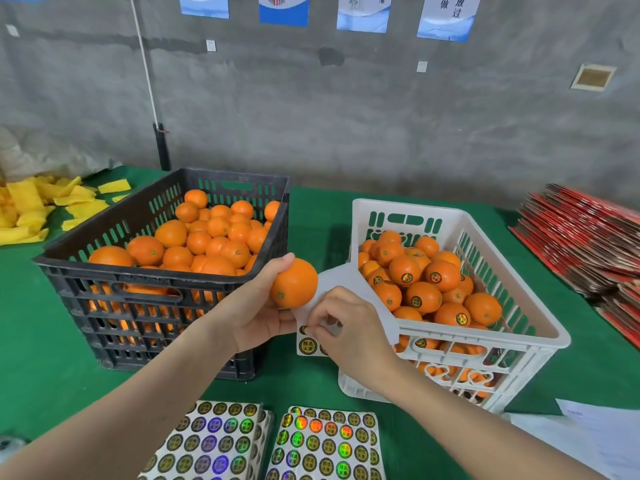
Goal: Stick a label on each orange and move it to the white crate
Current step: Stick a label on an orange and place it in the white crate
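Our left hand (256,308) is curled round one orange (293,283), thumb laid over its top and fingers cupped underneath, holding it up in the gap between the two crates. Our right hand (349,329) sits just below and to the right of it, fingers bent in tight, with thumb and forefinger pinching at a round label (304,330) near the lower left corner of a label sheet (349,277). That sheet is mostly bare white backing; it runs up behind the held fruit and leans against the near corner of the white crate (550,329). We cannot tell whether the left fingers also grip the sheet.

Labelled oranges (424,296) fill the white crate on our right, their dark round stickers facing up. On our left the black crate (156,283) holds plain oranges (207,242). Both crates stand on the green table (41,327).

Nearest us lie two stacks of full sticker sheets (211,441), shimmering in rainbow colours. Yellow foam sleeves (31,206) are heaped at the far left, and flat red cartons (581,237) are piled at the far right.
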`<control>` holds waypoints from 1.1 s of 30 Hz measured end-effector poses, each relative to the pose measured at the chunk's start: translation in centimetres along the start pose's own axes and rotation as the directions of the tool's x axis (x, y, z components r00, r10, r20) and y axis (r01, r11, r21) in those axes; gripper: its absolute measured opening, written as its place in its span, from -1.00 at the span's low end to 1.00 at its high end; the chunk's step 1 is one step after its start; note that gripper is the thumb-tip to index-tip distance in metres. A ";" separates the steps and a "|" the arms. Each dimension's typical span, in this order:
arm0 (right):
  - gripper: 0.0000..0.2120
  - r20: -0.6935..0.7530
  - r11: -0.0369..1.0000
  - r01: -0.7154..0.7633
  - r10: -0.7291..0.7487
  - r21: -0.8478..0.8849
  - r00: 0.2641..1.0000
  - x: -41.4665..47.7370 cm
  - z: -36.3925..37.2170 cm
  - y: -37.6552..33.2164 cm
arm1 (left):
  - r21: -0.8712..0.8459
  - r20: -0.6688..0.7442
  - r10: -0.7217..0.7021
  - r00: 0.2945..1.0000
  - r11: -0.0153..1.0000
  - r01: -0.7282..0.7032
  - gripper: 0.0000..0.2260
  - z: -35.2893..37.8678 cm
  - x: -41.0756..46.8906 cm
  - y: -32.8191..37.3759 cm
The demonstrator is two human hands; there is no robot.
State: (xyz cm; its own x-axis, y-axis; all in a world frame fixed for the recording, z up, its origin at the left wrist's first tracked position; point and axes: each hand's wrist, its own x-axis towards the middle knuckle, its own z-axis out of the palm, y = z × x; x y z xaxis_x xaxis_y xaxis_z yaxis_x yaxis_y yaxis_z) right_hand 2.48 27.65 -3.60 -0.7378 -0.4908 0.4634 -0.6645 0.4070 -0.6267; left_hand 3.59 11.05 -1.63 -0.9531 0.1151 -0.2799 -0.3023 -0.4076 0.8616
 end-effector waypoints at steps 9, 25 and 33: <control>-0.80 0.030 0.805 -0.195 0.216 0.560 0.976 0.9 -3.5 -1.1 | -0.062 0.008 -0.094 0.996 0.994 0.094 -0.32 -0.5 -0.5 0.1; -0.81 0.493 0.998 0.050 -0.063 0.040 0.868 5.1 -6.3 -3.2 | 0.176 -0.024 -0.191 0.981 0.965 0.192 -0.42 0.0 0.6 0.6; -0.93 0.522 0.961 0.160 -0.020 -0.225 0.853 5.3 -6.5 -4.2 | 0.245 -0.075 -0.252 0.965 0.933 0.262 -0.24 0.5 1.2 0.9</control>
State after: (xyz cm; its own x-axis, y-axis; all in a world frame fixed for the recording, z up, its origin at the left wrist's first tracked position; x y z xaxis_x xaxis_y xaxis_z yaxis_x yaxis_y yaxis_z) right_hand 0.58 28.34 5.52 -0.5540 -0.8286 0.0806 -0.7834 0.4861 -0.3873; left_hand 2.14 11.31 -0.96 -0.8424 0.1462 -0.5186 -0.5360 -0.1285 0.8344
